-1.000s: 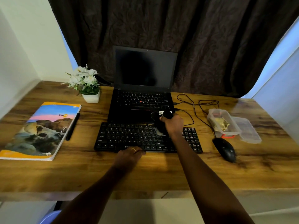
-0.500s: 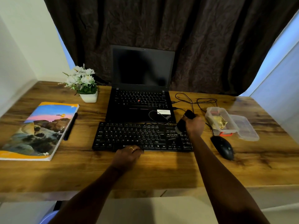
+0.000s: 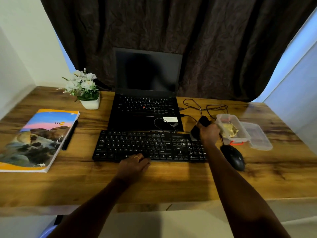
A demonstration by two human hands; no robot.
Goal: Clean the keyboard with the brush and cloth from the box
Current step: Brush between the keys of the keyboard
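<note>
While the left hand (image 3: 133, 166) rests loose-fingered on the keyboard's (image 3: 137, 145) front edge, the right hand (image 3: 209, 134) clenches round the black brush (image 3: 203, 121), held at the keyboard's right end, just beside the box (image 3: 221, 117).
Keyboard: on desk (image 3: 171, 182), before laptop (image 3: 145, 109).
Cloth (image 3: 229, 130): yellow, inside box.
Mouse (image 3: 233, 157): near box.

Black keyboard (image 3: 137, 143) with white legends; black brush (image 3: 204, 120); golden-yellow cloth (image 3: 229, 130) in clear box (image 3: 225, 115); brown wood-grain worktop (image 3: 171, 182); dark brown crinkled curtain (image 3: 214, 48); black mouse (image 3: 233, 157).

A thin gold ring (image 3: 137, 157) circles one left hand (image 3: 133, 167) finger.
</note>
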